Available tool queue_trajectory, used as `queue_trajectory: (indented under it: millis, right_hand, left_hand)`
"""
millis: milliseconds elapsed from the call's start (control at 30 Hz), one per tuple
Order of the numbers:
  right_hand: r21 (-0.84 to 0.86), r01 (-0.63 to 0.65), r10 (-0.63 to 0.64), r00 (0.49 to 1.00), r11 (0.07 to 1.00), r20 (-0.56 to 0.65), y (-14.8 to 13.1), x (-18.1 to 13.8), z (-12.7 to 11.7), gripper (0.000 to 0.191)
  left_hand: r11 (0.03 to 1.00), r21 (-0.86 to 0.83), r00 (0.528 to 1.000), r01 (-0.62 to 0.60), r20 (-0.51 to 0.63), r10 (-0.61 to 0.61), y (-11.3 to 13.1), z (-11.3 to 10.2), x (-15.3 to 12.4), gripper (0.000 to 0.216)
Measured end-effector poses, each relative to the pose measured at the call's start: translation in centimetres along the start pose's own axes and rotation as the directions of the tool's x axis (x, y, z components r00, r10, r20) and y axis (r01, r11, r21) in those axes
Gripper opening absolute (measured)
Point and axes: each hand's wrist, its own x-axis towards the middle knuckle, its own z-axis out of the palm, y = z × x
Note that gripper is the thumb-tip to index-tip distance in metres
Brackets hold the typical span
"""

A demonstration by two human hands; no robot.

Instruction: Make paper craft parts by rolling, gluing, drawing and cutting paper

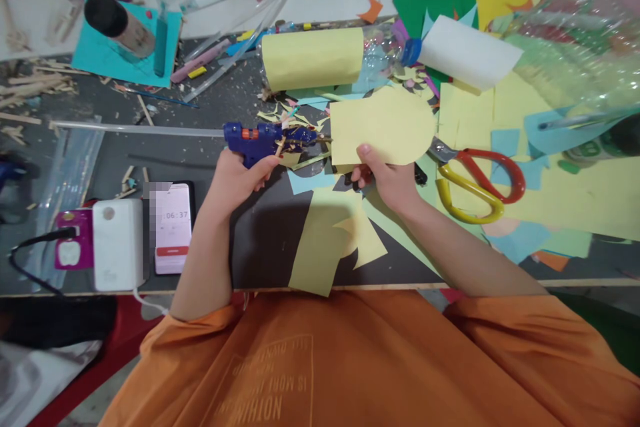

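My left hand [245, 177] is wrapped round the handle of a blue hot glue gun [250, 140]. A long clear glue stick [145, 129] sticks out of the gun's back end. Its nozzle points right and lies close to the left edge of a yellow paper piece [383, 123] with one rounded end; whether they touch I cannot tell. My right hand [383, 177] pinches that paper at its lower edge, thumb on top. Just beyond lies a plastic bottle [383, 47] on its side, wrapped in yellow paper [313, 57]. Scissors [480, 177] with red and yellow handles lie right of the paper.
A phone [173, 227] showing a timer and a white power bank [117, 243] lie on the left. Paper sheets and scraps [590, 187] cover the right side. A capped dark bottle [120, 23] stands at the back left, and a large clear plastic bottle [585, 47] lies back right.
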Motion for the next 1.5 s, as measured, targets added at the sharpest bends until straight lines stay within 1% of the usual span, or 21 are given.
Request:
queue_trajectory:
  millis: [267, 400, 567, 767, 1000, 1200, 1500]
  right_hand:
    - [-0.033, 0.027, -0.026, 0.999, 0.999, 0.038, 0.36, -0.05, -0.21, 0.044]
    - [-0.042, 0.042, -0.040, 0.997, 0.998, 0.062, 0.29, -0.02, -0.19, 0.046]
    - [-0.042, 0.044, -0.040, 0.995, 0.998, 0.088, 0.09, -0.08, -0.14, 0.051]
    - [-0.047, 0.052, -0.048, 0.995, 0.997, 0.093, 0.26, -0.06, -0.06, 0.051]
    - [-0.048, 0.052, -0.047, 0.994, 0.997, 0.099, -0.33, -0.16, 0.16, 0.050]
    - [-0.065, 0.036, -0.030, 0.995, 0.997, 0.097, -0.25, -0.21, 0.09, 0.049]
    - [-0.048, 0.025, -0.019, 0.994, 0.999, 0.112, 0.00, -0.21, -0.01, 0.046]
  left_hand:
    - [1.000, -0.030, 0.999, -0.001, -0.039, 0.000, -0.48, 0.02, 0.21, 0.032]
    - [0.999, -0.030, 0.998, -0.025, -0.058, 0.023, -0.40, 0.06, 0.21, 0.030]
    - [0.998, -0.039, 0.997, -0.048, -0.059, 0.046, -0.14, 0.07, 0.13, 0.032]
    - [0.999, -0.031, 0.996, -0.042, -0.082, 0.039, -0.45, -0.01, 0.22, 0.033]
    - [0.998, -0.057, 0.992, -0.036, -0.120, 0.029, -0.64, 0.04, 0.37, 0.030]
    - [0.999, -0.014, 0.988, -0.048, -0.149, 0.045, -0.80, -0.01, 0.38, 0.031]
    - [0.998, -0.027, 0.987, -0.063, -0.151, 0.059, -0.72, -0.08, 0.29, 0.034]
